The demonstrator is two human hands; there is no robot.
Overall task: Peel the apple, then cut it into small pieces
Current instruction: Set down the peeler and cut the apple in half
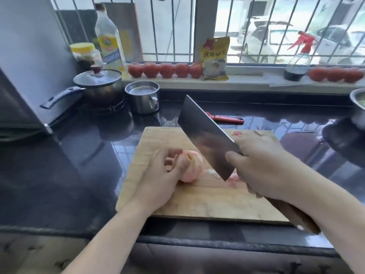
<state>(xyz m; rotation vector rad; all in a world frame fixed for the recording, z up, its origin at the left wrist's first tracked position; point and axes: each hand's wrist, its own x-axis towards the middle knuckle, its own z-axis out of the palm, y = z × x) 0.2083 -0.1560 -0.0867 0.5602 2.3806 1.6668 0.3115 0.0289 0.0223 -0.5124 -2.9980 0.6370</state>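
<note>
- The brown wooden cleaver handle (292,214) is mostly hidden inside the right hand (264,167); only its butt end shows below the wrist.
- Right-hand grip: fingers wrapped fully round the handle, forefinger against the heel of the broad rectangular steel cleaver blade (205,137), which is tilted, its lower corner just above the board.
- Left-hand grip: the left hand (160,175) has its fingers curled over the round, pale pink peeled apple (192,167); the apple's left side is covered.
- The apple rests on the rectangular light wooden cutting board (207,202), just left of the blade.
- Pink peel scraps (234,179) lie under the right-hand grip, partly hidden and blurred.
- A red plastic peeler (227,120) lies on the glossy black bench (88,155) beyond the blade, one end hidden behind it.
</note>
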